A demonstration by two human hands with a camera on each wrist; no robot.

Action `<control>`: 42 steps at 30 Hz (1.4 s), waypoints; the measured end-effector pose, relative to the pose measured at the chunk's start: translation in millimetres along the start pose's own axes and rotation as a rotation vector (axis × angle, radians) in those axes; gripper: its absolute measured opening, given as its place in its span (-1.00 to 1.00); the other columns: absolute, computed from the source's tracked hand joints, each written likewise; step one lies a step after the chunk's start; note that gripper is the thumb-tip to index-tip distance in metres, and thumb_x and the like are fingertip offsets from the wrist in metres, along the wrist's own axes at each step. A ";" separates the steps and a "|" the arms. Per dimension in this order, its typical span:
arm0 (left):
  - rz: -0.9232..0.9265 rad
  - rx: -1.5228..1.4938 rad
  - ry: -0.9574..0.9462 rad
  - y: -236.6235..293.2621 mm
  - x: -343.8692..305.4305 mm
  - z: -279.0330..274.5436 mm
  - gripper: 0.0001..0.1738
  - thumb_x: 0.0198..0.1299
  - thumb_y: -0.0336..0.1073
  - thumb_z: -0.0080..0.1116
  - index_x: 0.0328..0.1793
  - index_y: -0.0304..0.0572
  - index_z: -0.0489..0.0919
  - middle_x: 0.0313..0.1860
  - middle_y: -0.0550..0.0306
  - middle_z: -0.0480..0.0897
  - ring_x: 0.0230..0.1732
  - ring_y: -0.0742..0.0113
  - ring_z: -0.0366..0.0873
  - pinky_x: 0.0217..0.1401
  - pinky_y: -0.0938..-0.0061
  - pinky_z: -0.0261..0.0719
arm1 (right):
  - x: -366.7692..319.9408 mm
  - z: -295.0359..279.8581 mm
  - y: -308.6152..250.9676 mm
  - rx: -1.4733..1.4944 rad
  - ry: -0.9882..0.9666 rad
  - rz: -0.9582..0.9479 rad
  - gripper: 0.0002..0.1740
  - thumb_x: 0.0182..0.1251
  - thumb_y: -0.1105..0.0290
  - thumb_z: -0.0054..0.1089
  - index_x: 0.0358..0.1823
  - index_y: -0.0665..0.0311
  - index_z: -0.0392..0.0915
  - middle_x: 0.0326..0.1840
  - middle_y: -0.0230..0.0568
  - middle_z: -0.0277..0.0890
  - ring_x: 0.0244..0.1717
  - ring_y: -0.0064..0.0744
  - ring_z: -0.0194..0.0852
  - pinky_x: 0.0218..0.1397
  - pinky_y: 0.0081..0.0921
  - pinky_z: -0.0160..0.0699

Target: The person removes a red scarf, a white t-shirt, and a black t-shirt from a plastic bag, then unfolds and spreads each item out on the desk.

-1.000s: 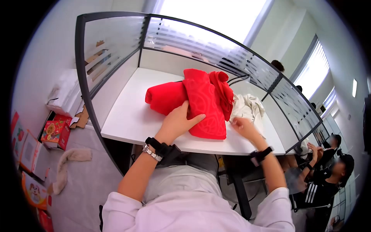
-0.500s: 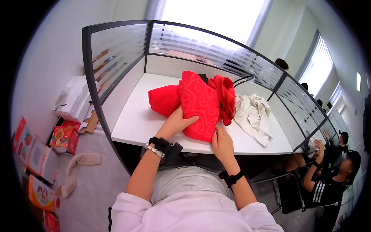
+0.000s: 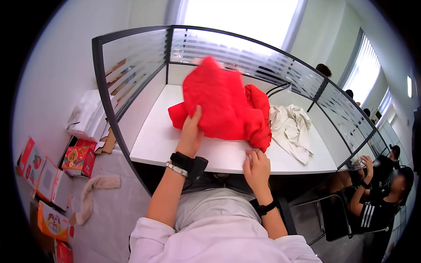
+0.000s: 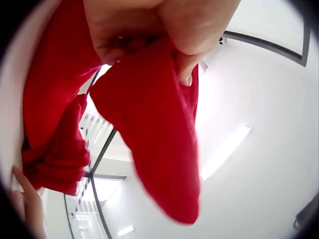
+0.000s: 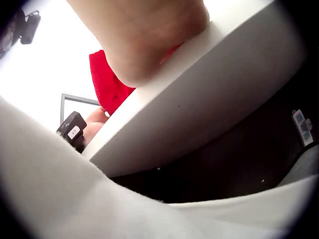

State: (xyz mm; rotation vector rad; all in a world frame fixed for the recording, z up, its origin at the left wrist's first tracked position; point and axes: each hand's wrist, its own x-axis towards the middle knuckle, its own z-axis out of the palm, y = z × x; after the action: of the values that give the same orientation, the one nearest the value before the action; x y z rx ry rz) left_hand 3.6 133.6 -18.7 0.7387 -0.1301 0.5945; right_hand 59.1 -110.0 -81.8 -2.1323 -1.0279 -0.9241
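A red cloth (image 3: 215, 101), patterned in the earlier frames, is bunched over the white desk (image 3: 153, 144), its upper part raised and blurred. My left hand (image 3: 191, 131) grips its near left side; in the left wrist view the thumb and fingers pinch a fold (image 4: 149, 124) that hangs as a rounded flap. Just below the cloth's gathered right end (image 3: 258, 118), my right hand (image 3: 257, 168) rests at the desk's front edge, fingers loosely bent. The right wrist view shows the back of that hand (image 5: 149, 40) over the edge, its fingertips hidden.
A crumpled white cloth (image 3: 291, 131) lies on the desk to the right. Partition panels (image 3: 241, 52) enclose the desk's back and sides. Boxes (image 3: 79, 158) and a beige strip of fabric (image 3: 94, 193) are on the floor at left. A seated person (image 3: 372, 210) is at right.
My left hand has raised and turned the red cloth's upper part, hiding the dark thing behind it. My right hand came from the white cloth to the red cloth's lower corner, then left that corner.
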 end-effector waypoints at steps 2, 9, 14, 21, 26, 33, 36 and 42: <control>-0.016 -0.059 -0.006 -5.0 5.0 -20.1 -0.38 0.54 0.07 0.08 0.55 -0.10 0.36 0.49 0.20 0.48 0.49 0.27 0.40 0.53 0.31 0.38 | -0.7 -0.5 0.6 -0.005 -0.027 0.016 -0.76 0.25 0.41 0.20 -0.06 0.28 0.62 -0.20 -0.10 0.47 -0.11 0.00 0.47 -0.10 -0.15 0.33; -0.156 0.047 0.294 -13.5 19.1 -36.8 -0.35 0.49 0.42 -0.20 0.16 0.06 0.55 -0.19 0.30 0.61 -0.28 0.40 0.43 -0.07 0.42 0.39 | -1.1 2.6 2.5 -0.028 -0.020 0.004 -0.75 0.25 0.40 0.20 -0.05 0.26 0.62 -0.13 -0.10 0.51 -0.06 0.01 0.50 -0.08 -0.15 0.37; -0.136 0.049 0.278 -13.2 15.8 -33.1 -0.35 0.49 0.42 -0.25 0.03 0.06 0.57 -0.32 0.31 0.57 -0.36 0.41 0.40 -0.16 0.43 0.36 | -2.1 2.5 3.2 -0.029 -0.041 0.028 -0.74 0.26 0.39 0.20 -0.04 0.26 0.63 -0.12 -0.09 0.52 -0.05 0.00 0.50 -0.07 -0.16 0.37; -0.124 0.069 0.279 -8.1 12.6 -22.6 -0.17 0.41 0.52 -0.27 0.38 0.03 0.49 0.18 0.13 0.65 0.15 0.24 0.60 0.29 0.20 0.48 | -1.8 2.0 3.6 -0.022 -0.043 0.016 -0.73 0.27 0.39 0.20 -0.02 0.26 0.63 -0.12 -0.09 0.52 -0.05 0.00 0.50 -0.06 -0.15 0.37; -0.162 -0.110 0.189 12.1 3.9 -17.2 -0.01 0.32 0.61 -0.24 0.60 0.08 0.33 0.53 0.07 0.43 0.54 0.07 0.36 0.59 -0.03 0.24 | -1.8 1.0 1.4 -0.018 -0.057 0.032 -0.73 0.28 0.39 0.19 -0.01 0.26 0.63 -0.11 -0.09 0.52 -0.04 0.01 0.49 -0.07 -0.14 0.37; -0.204 -0.364 0.207 8.0 15.6 -39.4 -0.26 0.41 0.32 0.11 0.53 0.05 0.40 0.49 0.13 0.48 0.47 0.09 0.46 0.50 0.03 0.47 | -0.3 0.2 -0.2 -0.003 -0.004 0.006 -0.79 0.31 0.41 0.18 -0.06 0.29 0.64 -0.28 -0.12 0.45 -0.22 -0.06 0.47 -0.11 -0.19 0.36; -0.216 -0.371 0.238 5.8 16.4 -41.3 -0.44 0.42 -0.08 0.31 0.46 -0.05 0.46 0.40 0.12 0.58 0.39 0.15 0.53 0.43 0.13 0.56 | -2.0 2.4 3.4 -0.019 -0.047 0.031 -0.75 0.28 0.39 0.19 -0.04 0.25 0.63 -0.13 -0.11 0.52 -0.05 -0.01 0.50 -0.07 -0.16 0.36; -0.288 -0.068 0.111 11.2 13.3 -31.6 -0.36 0.35 -0.30 0.38 0.49 -0.23 0.41 0.35 0.05 0.61 0.36 0.15 0.56 0.47 0.18 0.55 | -1.5 0.3 1.3 -0.019 -0.063 0.046 -0.76 0.28 0.39 0.20 -0.05 0.25 0.64 -0.16 -0.11 0.50 -0.08 -0.02 0.49 -0.09 -0.16 0.35</control>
State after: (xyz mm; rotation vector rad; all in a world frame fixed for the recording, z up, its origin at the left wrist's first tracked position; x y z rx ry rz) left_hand 5.5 167.4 -31.2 0.6420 0.0584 0.3537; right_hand 59.5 -111.1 -83.5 -2.2042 -0.9997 -0.8537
